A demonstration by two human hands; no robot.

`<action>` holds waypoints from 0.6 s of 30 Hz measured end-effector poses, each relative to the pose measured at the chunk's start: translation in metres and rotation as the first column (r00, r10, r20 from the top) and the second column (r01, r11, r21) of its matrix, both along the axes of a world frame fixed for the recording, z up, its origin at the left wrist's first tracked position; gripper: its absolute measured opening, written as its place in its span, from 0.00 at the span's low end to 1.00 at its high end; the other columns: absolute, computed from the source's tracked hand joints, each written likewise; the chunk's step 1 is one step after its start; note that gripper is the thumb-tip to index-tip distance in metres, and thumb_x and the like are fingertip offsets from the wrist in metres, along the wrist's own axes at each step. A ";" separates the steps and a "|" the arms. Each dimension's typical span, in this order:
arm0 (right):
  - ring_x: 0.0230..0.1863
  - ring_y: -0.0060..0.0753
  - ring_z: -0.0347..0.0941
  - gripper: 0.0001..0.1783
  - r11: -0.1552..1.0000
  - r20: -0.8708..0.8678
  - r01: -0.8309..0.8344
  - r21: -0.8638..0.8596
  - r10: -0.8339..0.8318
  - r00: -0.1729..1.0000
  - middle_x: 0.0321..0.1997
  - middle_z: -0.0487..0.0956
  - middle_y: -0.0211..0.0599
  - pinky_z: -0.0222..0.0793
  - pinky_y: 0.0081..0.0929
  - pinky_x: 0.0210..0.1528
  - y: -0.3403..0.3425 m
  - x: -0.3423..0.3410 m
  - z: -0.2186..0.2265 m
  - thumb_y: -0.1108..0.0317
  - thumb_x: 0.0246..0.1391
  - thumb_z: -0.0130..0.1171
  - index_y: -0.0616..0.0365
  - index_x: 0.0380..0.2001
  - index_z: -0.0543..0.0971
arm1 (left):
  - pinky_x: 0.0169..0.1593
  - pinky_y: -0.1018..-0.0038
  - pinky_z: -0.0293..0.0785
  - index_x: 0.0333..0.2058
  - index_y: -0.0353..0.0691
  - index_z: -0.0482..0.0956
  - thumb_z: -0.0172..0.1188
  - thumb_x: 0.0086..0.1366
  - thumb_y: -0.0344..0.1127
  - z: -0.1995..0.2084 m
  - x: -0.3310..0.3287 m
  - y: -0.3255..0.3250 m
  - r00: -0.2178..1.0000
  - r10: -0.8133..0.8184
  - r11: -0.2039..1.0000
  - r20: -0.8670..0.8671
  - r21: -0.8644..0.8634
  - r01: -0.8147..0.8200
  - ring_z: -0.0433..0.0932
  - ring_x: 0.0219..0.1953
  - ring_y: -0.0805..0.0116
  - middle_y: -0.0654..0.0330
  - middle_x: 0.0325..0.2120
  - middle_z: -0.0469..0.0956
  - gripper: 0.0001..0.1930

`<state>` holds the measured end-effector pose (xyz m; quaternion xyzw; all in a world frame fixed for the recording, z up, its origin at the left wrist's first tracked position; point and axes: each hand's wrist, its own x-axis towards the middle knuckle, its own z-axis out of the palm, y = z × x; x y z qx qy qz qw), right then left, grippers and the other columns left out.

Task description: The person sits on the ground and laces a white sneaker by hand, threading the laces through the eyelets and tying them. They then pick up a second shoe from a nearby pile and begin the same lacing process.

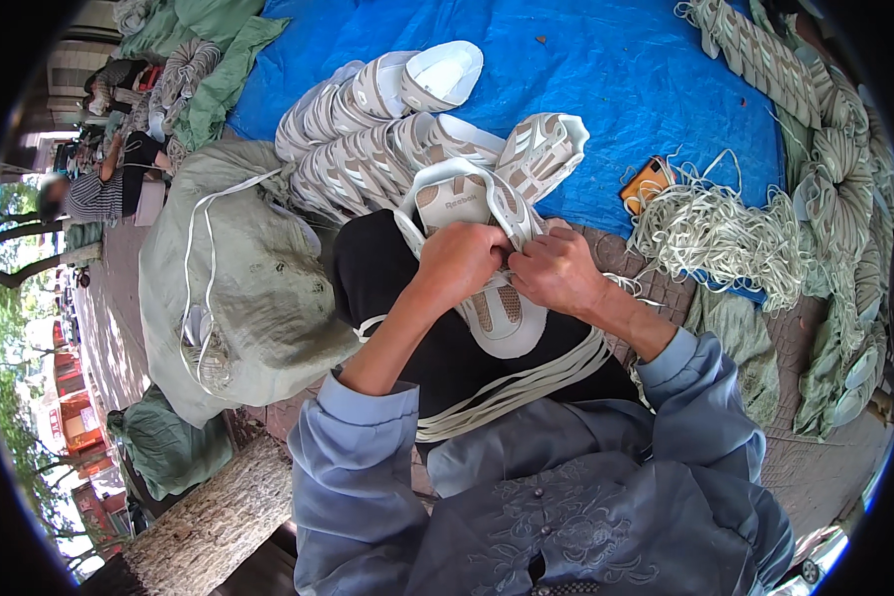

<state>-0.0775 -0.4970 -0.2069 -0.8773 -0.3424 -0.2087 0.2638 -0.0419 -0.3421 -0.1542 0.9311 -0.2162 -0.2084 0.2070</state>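
Note:
A beige and white sneaker upper (507,336) lies across my dark-trousered lap, its toe toward me and its tongue and collar facing away. My left hand (459,263) is closed at the left side of its lacing opening. Against the right side, my right hand (561,270) is closed too, its fingertips pinched close to the left ones. Both hands grip the upper at the eyelets; any lace between the fingers is hidden. Several loose off-white laces (526,389) stretch across my lap below the toe.
Stacked sneaker uppers (353,164) lie ahead on a blue tarp (626,74). A heap of laces (715,233) sits at right beside an orange object (647,185). More stacked uppers (839,179) line the far right. A pale sack (258,268) is at left; people sit beyond.

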 end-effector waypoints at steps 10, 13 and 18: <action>0.16 0.29 0.65 0.10 0.999 0.054 -0.052 0.003 0.051 0.997 0.13 0.62 0.28 0.59 0.27 0.21 -0.009 0.013 0.002 0.69 0.23 0.58 0.53 0.12 0.66 | 0.34 0.61 0.70 0.24 0.36 0.77 0.54 0.48 0.33 -0.004 0.030 -0.012 0.962 -0.252 0.948 -0.108 0.170 0.268 0.75 0.29 0.51 0.48 0.23 0.75 0.08; 0.16 0.27 0.65 0.08 0.999 0.067 -0.051 0.000 0.051 0.996 0.12 0.62 0.28 0.60 0.25 0.20 -0.012 0.015 0.004 0.69 0.22 0.56 0.52 0.11 0.66 | 0.32 0.63 0.70 0.26 0.35 0.77 0.55 0.48 0.32 -0.008 0.032 -0.011 0.950 -0.276 0.955 -0.148 0.072 0.288 0.75 0.28 0.51 0.48 0.23 0.75 0.08; 0.16 0.27 0.66 0.08 0.999 0.063 -0.051 0.011 0.050 0.997 0.13 0.62 0.27 0.60 0.25 0.19 -0.015 0.014 0.007 0.69 0.22 0.55 0.51 0.10 0.66 | 0.35 0.63 0.70 0.28 0.38 0.78 0.54 0.48 0.31 0.005 0.029 -0.014 0.940 -0.157 0.987 -0.303 -0.093 0.134 0.75 0.30 0.52 0.49 0.24 0.76 0.08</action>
